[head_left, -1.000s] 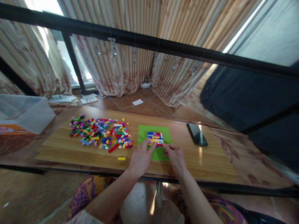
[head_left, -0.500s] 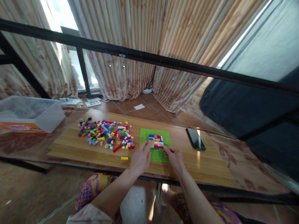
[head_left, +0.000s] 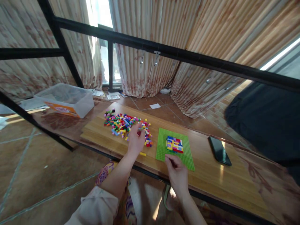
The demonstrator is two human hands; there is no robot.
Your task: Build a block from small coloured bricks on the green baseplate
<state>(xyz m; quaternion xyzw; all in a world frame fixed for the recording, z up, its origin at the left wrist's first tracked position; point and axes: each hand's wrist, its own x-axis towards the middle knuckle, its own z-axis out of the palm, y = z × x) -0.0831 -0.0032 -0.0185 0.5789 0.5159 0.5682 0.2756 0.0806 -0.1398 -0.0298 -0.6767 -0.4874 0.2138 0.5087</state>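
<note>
My left hand (head_left: 136, 139) is over the right part of a pile of small coloured toy bricks (head_left: 122, 123), its fingers curled down. Red shows between thumb and fingers; whether that brick is gripped or lies in the pile is unclear. A green baseplate (head_left: 161, 145) lies right of the pile, bearing a flat block of joined bricks (head_left: 174, 144) in blue, white, yellow, red and purple. My right hand (head_left: 177, 170) is over the plate's front edge, fingers closed in a pinch; anything inside is hidden. One yellow brick (head_left: 142, 154) lies apart, beside my left wrist.
A black phone (head_left: 219, 151) lies at the right on the wooden board (head_left: 203, 156). To the left stands a clear plastic bin (head_left: 82, 103) with an orange label. A black metal rail (head_left: 131, 40) crosses in front of the curtains (head_left: 150, 75). Paper (head_left: 155, 106) lies on the floor beyond.
My left hand has left the brick block and moved left to the pile. My right hand has drawn back from the block toward the plate's front edge. The camera view has swung left.
</note>
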